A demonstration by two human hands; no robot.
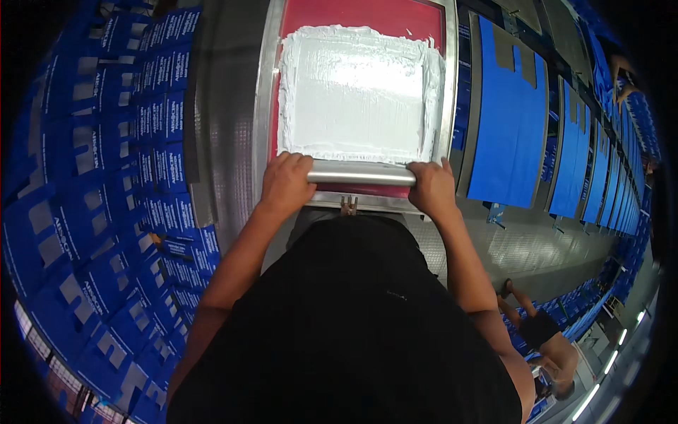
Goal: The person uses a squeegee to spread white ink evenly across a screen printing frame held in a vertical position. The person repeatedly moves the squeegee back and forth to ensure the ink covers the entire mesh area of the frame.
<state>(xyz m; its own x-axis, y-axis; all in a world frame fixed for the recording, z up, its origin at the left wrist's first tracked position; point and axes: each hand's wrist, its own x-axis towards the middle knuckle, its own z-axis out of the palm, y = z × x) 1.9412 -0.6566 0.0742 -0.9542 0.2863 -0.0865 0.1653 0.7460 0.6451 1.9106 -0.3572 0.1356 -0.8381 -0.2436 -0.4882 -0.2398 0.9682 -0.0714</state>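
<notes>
Both hands hold a silver squeegee [361, 174] that lies crosswise at the near end of a screen-printing frame [447, 92]. My left hand [288, 182] is wrapped round its left end. Round the right end closes my right hand [433, 188], with one finger sticking up by the frame's side. Just beyond the squeegee, thick white ink [357, 99] spreads in a rough rectangle with raised ridges along its edges. Red mesh [367, 10] shows around the ink. The squeegee's lower edge is hidden from me.
A metal clamp [349, 205] sits at the frame's near edge, close to my body. Blue printed sheets [166, 106] lie in rows on the left. On the right, blue cut sheets [510, 120] lie on a row of boards. Another person [547, 339] is at the lower right.
</notes>
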